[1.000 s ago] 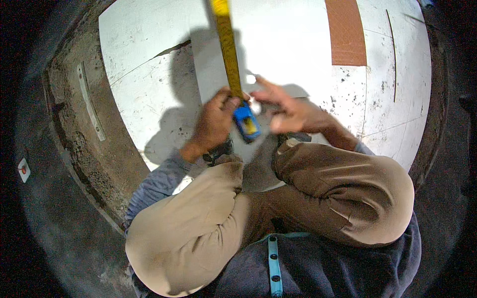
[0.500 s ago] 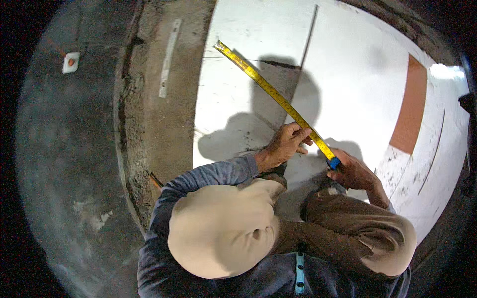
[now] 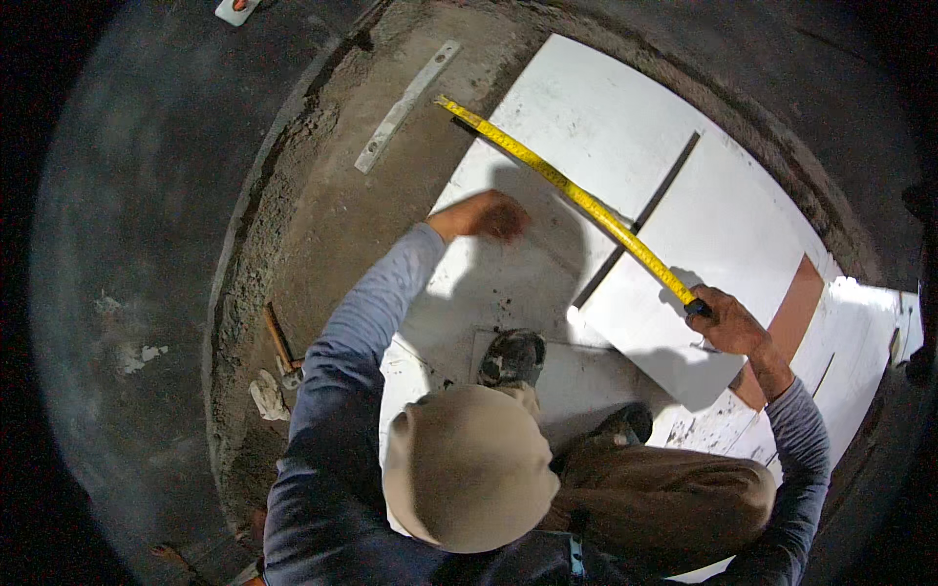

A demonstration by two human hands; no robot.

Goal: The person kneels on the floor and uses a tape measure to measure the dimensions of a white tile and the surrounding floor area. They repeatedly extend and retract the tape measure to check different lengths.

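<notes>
A yellow tape measure [image 3: 567,188] is drawn out at a slant across large white slabs [image 3: 586,98]. Its dark case sits in my right hand [image 3: 728,320], fingers closed around it. The blade's free end reaches past the slabs' left edge, over bare brown ground. My left hand [image 3: 487,215] is off the blade, nearest to the slab surface below it. Motion smears its fingers, and I see nothing held there. Between two slabs runs a dark straight gap [image 3: 645,215], which the blade crosses.
A pale spirit level [image 3: 405,107] lies on the brown ground at the upper left. Lower down are a wooden-handled hammer [image 3: 278,332] and a crumpled pale cloth [image 3: 269,396]. A reddish-brown strip [image 3: 796,303] shows at right. My shoe [image 3: 513,356] rests on a slab.
My left hand has let go of the blade and moved left. My right hand has carried the case rightward, and my view has shifted. The blade's end now lies beyond the slab edge.
</notes>
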